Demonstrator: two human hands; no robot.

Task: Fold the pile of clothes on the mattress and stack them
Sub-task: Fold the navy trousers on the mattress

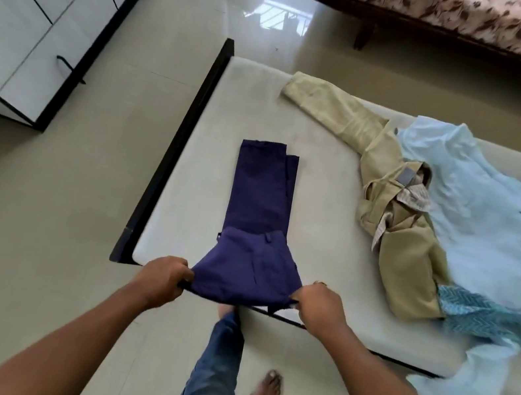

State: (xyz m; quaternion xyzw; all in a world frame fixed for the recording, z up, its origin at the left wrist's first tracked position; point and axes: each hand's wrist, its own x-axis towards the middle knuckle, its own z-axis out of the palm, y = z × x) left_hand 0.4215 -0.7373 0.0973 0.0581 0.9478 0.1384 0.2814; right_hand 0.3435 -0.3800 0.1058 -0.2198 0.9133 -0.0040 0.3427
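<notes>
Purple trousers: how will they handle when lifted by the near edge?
Probably floppy: the trousers sag between the left hand and right hand. Likely light: folded layers lie thin and flat. May drag along the mattress when pulled.

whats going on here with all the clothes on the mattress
A person stands at the near edge of the mattress, folding a pair of purple trousers. The left hand and right hand each pinch a near corner, lifting that end while the legs lie flat. To the right, khaki trousers, a light blue garment and a teal patterned garment lie unfolded in a heap. No finished stack shows yet.
</notes>
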